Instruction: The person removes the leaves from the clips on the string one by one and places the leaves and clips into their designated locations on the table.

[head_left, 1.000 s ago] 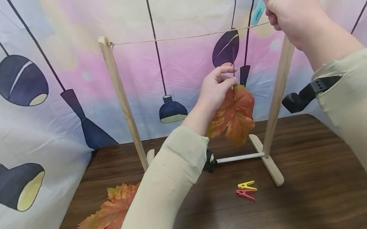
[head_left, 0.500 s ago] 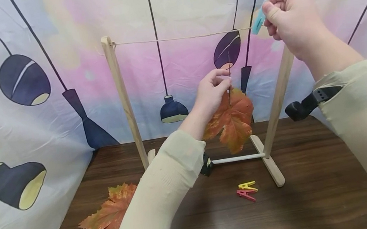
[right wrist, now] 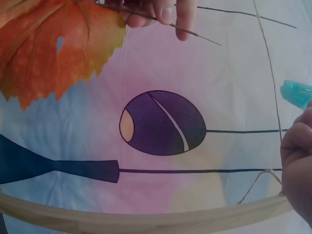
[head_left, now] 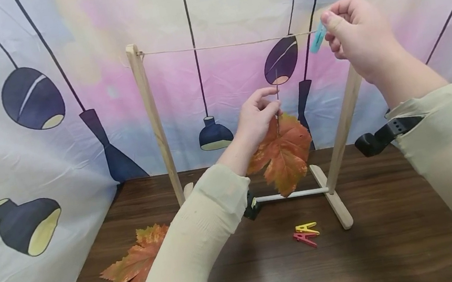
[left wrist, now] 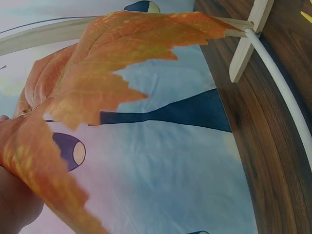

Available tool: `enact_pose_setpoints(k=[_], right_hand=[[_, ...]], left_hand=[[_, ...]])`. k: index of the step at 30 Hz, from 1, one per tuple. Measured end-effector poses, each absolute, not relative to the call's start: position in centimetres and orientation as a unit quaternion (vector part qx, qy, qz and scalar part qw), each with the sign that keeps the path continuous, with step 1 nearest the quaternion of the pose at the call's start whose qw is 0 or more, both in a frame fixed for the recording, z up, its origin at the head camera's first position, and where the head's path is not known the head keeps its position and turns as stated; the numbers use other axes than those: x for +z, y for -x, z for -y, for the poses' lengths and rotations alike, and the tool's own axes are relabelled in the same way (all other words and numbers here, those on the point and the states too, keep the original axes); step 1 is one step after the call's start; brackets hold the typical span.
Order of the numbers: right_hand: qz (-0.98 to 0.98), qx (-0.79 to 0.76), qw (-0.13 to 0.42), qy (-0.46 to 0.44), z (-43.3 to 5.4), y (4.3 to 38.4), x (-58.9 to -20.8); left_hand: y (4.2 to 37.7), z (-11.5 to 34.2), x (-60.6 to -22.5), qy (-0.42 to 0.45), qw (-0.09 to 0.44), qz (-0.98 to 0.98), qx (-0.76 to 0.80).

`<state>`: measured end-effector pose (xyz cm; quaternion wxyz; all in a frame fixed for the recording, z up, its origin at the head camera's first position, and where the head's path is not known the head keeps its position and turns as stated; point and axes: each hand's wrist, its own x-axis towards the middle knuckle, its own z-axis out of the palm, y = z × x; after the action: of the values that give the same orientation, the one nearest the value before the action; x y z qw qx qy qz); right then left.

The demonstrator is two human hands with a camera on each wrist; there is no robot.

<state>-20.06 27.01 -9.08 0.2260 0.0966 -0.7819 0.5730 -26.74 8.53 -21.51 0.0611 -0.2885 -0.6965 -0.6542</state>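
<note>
My left hand point(head_left: 255, 116) pinches the thin stem of an orange-red artificial maple leaf point(head_left: 284, 152), which hangs below the fingers with the stem pointing up. In the left wrist view the leaf point(left wrist: 97, 73) covers most of that hand. Up at the right, my right hand point(head_left: 360, 35) pinches a light-blue clothespin point(head_left: 318, 39) between thumb and fingers, right by the string point(head_left: 221, 46). The right wrist view has the clothespin point(right wrist: 296, 93) beside the string, and the leaf's stem tip short of the string.
The string runs between the wooden posts of a stand point(head_left: 154, 122) with a white crossbar point(head_left: 290, 195). A yellow clothespin point(head_left: 306, 229) and a red clothespin point(head_left: 305, 239) lie on the dark wooden table point(head_left: 356, 267). Another maple leaf point(head_left: 137, 266) lies at left, partly behind my left sleeve.
My right hand has come down with the light-blue clothespin, from above the string to about its level. The left hand has shifted slightly left and down with the leaf.
</note>
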Motion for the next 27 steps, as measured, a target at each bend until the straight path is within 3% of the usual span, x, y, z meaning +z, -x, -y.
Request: enact_pose_setpoints(k=[14,27], right_hand=[[0.743,0.597,0.274,-0.127,-26.9,20.1,-10.0],[0.785,0.554,0.261,-0.095,-26.6,19.8,-11.0]], left_hand=[[26.9,-7.7,-21.4,0.282,0.078,0.708,-0.643],[26.9,-6.3,-20.9,0.264,0.057,0.769,-0.579]])
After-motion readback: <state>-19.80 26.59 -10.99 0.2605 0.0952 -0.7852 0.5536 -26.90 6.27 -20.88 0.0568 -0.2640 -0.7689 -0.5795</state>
